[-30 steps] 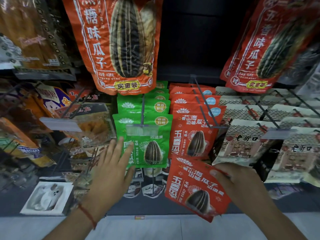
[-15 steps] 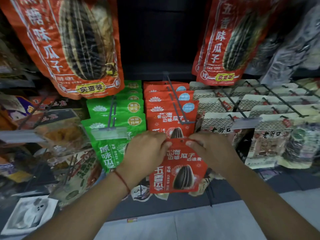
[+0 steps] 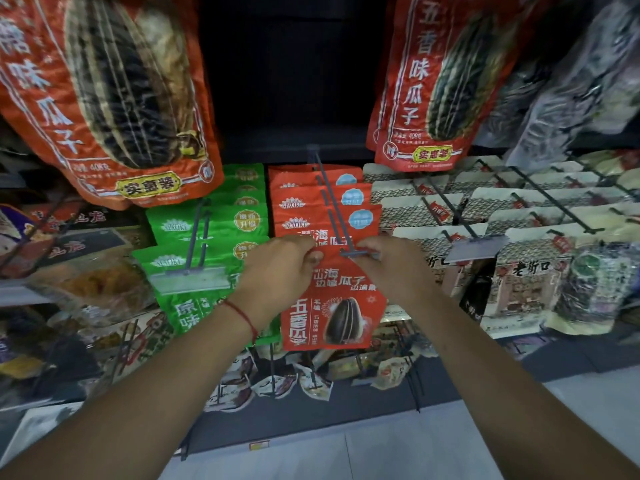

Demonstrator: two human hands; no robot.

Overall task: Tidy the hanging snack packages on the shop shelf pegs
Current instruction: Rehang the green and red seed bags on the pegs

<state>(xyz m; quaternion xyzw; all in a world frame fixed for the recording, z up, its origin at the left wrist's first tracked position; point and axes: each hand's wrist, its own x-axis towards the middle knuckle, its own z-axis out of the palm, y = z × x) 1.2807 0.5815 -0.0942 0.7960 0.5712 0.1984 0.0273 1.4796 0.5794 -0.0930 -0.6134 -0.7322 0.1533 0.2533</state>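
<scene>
Both hands, left hand (image 3: pixel 277 268) and right hand (image 3: pixel 391 268), now pinch the glossy red sunflower-seed packet (image 3: pixel 332 306) up at the grey wire peg's tip (image 3: pixel 356 252), ready for rehanging.

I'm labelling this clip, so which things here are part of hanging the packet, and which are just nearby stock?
In the job:
left hand and right hand, both pinching the top of the red sunflower seed packet
grey peg with the matching red packets

Just nearby:
green seed packets
large orange seed bags
white patterned packets
</scene>
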